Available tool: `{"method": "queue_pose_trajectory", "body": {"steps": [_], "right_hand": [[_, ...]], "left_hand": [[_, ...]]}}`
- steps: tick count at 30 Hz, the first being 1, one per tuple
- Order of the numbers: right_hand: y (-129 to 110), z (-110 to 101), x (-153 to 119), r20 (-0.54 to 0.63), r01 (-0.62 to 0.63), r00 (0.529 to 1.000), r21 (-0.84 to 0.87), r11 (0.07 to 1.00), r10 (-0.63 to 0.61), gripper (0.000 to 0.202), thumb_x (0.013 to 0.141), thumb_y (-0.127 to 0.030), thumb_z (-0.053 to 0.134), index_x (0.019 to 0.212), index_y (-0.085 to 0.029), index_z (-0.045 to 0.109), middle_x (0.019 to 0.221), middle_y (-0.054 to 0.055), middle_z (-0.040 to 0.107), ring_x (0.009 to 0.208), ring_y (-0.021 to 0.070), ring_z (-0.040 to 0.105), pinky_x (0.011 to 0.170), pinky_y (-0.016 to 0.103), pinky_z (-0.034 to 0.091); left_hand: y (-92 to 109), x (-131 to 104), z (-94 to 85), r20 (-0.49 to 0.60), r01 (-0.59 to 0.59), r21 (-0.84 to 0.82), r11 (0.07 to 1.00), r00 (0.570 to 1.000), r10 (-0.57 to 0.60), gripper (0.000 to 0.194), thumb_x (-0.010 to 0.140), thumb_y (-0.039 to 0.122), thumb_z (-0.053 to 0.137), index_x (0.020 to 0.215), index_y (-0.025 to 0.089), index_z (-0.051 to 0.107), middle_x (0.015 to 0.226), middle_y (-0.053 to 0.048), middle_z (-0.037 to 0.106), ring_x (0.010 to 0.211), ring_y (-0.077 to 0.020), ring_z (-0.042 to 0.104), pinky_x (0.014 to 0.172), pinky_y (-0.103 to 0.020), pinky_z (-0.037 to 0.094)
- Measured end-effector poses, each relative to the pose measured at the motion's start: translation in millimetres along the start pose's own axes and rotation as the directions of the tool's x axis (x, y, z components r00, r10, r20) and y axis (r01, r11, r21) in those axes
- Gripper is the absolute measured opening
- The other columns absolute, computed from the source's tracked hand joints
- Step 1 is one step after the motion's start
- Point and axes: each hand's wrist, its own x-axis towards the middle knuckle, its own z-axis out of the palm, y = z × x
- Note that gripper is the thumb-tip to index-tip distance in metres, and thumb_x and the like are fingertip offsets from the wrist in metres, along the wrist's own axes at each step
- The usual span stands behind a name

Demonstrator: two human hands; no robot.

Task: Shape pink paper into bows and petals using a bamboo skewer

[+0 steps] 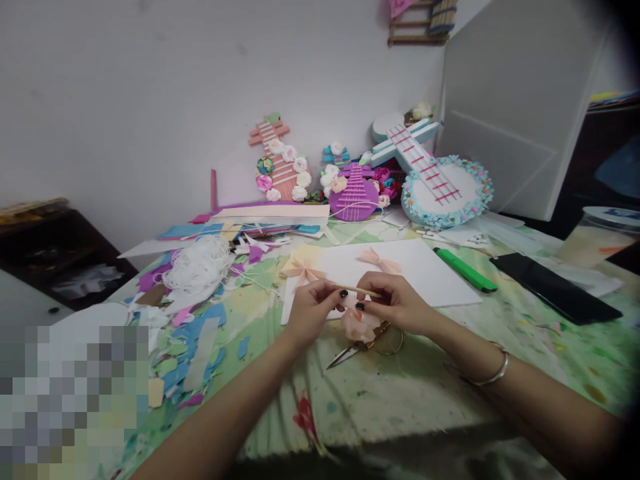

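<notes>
Over the near part of the table, my left hand pinches the edge of a small pale pink paper piece. A thin wooden stick runs across between both hands along the paper's top. My right hand is closed on the stick, its thumb against the paper. Just below my fingers is a cluster of pale pink paper petals. Scissors with gold handles lie beside and partly behind the petals, blades toward the lower left. Folded pink paper petals and another folded bunch lie beyond my hands.
A white board lies under my hands' far side. To its right are a green cutter and a black phone-like slab. White string and paper scraps cover the left. Decorated lute-shaped crafts stand along the wall.
</notes>
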Motion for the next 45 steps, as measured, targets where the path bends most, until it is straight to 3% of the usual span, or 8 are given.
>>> {"method": "queue_pose_trajectory", "body": {"steps": [6,14,18,22,24,30,39,45], "right_hand": [[-0.6,-0.1,-2.2,0.057,0.012,0.998,0.097,0.995,-0.017,0.011,0.077,-0.026,0.059,0.078,-0.015,0.057,0.075,0.001,0.050,0.057,0.0075,0.038,0.049,0.021,0.028],[-3.7,1.3,-4.2,0.099,-0.067,0.994,0.186,0.980,0.049,0.008,0.069,-0.015,0.056,0.076,-0.014,0.058,0.062,-0.003,0.047,0.052,0.0068,0.038,0.047,0.020,0.028],[-0.1,4.3,-3.1,0.067,-0.128,0.991,0.209,0.970,0.116,0.006,0.070,-0.015,0.057,0.076,-0.014,0.057,0.060,-0.004,0.046,0.051,0.0064,0.037,0.046,0.019,0.026],[6.9,6.7,-0.6,-0.005,-0.121,0.992,0.217,0.969,0.125,0.009,0.073,-0.021,0.060,0.077,-0.014,0.057,0.060,-0.004,0.044,0.052,0.0065,0.036,0.047,0.020,0.026],[10.1,6.9,0.2,-0.024,-0.103,0.993,0.229,0.968,0.111,0.011,0.073,-0.023,0.061,0.077,-0.014,0.057,0.063,-0.003,0.046,0.055,0.0071,0.038,0.050,0.020,0.029],[13.9,5.7,-0.2,0.014,-0.073,0.997,0.331,0.941,0.072,0.016,0.077,-0.029,0.061,0.080,-0.014,0.058,0.069,0.000,0.053,0.060,0.0084,0.043,0.053,0.021,0.032],[9.0,7.0,-0.7,0.076,-0.096,0.994,0.384,0.918,0.072,0.020,0.076,-0.032,0.064,0.077,-0.014,0.055,0.066,-0.003,0.048,0.059,0.0079,0.040,0.054,0.021,0.029],[5.9,5.6,-1.9,0.093,-0.092,0.994,0.416,0.905,0.059,0.026,0.076,-0.038,0.064,0.076,-0.014,0.054,0.064,-0.003,0.045,0.059,0.0076,0.037,0.053,0.020,0.028]], "left_hand": [[4.6,-0.1,1.0,-0.012,0.020,-0.013,1.000,1.000,-0.020,0.019,0.064,0.029,0.073,0.065,0.012,0.064,0.052,0.002,0.058,0.048,-0.0080,0.053,0.048,-0.020,0.044],[1.0,-0.7,1.4,0.043,0.044,0.153,0.987,0.998,-0.051,0.015,0.067,0.026,0.069,0.066,0.012,0.064,0.057,0.000,0.059,0.051,-0.0093,0.052,0.049,-0.020,0.042],[0.7,-1.1,0.4,-0.017,-0.128,0.279,0.952,0.990,0.139,0.007,0.067,0.017,0.066,0.072,0.015,0.062,0.070,0.000,0.060,0.066,-0.0112,0.055,0.059,-0.021,0.041],[1.4,-0.6,-2.4,-0.054,-0.248,0.232,0.940,0.962,0.267,0.004,0.070,0.014,0.062,0.068,0.016,0.060,0.073,-0.001,0.058,0.075,-0.0130,0.054,0.068,-0.023,0.042],[0.2,0.2,-3.2,-0.027,-0.218,0.144,0.965,0.974,0.224,0.003,0.070,0.014,0.063,0.072,0.016,0.060,0.079,-0.002,0.060,0.079,-0.0141,0.055,0.071,-0.024,0.043],[-9.5,2.3,-2.2,0.126,0.046,-0.185,0.982,0.992,-0.023,0.030,0.066,0.024,0.073,0.090,0.017,0.057,0.080,-0.001,0.064,0.076,-0.0136,0.061,0.071,-0.026,0.047],[-6.9,2.1,-2.6,0.066,0.054,-0.190,0.980,0.997,-0.042,0.031,0.061,0.024,0.078,0.083,0.014,0.058,0.072,0.001,0.060,0.067,-0.0098,0.057,0.063,-0.021,0.044],[-1.8,0.6,-0.4,0.031,0.024,-0.098,0.995,0.999,-0.021,0.024,0.062,0.026,0.075,0.076,0.014,0.059,0.070,0.001,0.059,0.065,-0.0095,0.056,0.061,-0.020,0.043]]}}
